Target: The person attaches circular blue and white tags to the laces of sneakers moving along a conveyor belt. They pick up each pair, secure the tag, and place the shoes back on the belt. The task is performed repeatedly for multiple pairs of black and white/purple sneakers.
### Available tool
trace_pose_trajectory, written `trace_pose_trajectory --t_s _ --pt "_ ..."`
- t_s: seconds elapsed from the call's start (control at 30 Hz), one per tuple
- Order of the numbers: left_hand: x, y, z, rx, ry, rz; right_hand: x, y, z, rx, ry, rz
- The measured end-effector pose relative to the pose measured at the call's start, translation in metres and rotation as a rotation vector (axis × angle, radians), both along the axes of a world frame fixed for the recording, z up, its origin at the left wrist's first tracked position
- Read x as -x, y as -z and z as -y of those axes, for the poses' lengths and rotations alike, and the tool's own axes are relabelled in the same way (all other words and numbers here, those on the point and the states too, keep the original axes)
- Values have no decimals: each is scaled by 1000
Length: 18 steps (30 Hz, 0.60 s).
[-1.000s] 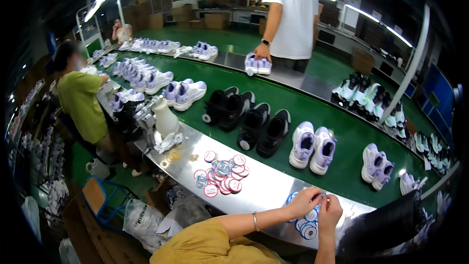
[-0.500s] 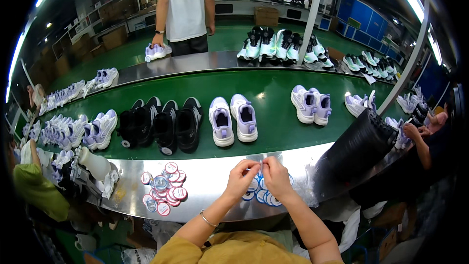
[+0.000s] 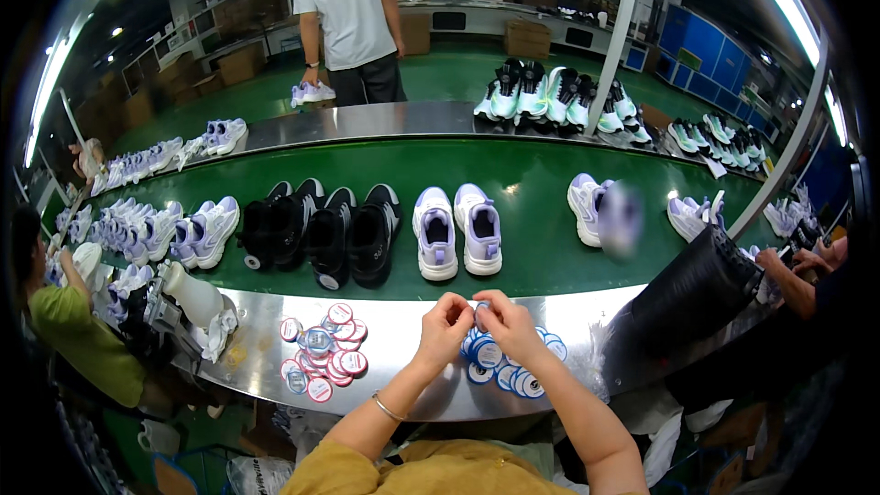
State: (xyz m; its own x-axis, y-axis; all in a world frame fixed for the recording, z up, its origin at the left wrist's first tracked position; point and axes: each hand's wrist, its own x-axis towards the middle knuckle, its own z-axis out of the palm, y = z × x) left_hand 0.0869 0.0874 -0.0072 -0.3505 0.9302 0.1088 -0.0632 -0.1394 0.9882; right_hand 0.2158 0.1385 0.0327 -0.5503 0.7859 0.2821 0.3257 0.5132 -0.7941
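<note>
We pinch one round tag (image 3: 476, 310) between our left hand (image 3: 443, 326) and right hand (image 3: 502, 324), near the steel ledge (image 3: 403, 339); its facing is unclear. Two tag piles: blue (image 3: 510, 368) right, red (image 3: 323, 359) left.

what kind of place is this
Most likely a shoe factory assembly line: pairs of sneakers ride a long green conveyor belt, and both hands, left hand and right hand, work over round tags on a steel bench.
</note>
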Motion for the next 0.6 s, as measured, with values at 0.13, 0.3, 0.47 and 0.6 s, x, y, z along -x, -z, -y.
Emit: trace_pose_trajectory --t_s 0.13,0.3,0.47,0.6 --pt "15 -9 0 37 -16 -50 14 6 -18 303 -171 -77" --pt "46 19 -20 -97 -194 -199 38 27 -41 77 -11 79" --pt "74 49 -59 -54 -364 -288 70 39 -61 -208 276 249" --pt "81 51 -74 18 -275 -276 79 53 -76 -254 327 295"
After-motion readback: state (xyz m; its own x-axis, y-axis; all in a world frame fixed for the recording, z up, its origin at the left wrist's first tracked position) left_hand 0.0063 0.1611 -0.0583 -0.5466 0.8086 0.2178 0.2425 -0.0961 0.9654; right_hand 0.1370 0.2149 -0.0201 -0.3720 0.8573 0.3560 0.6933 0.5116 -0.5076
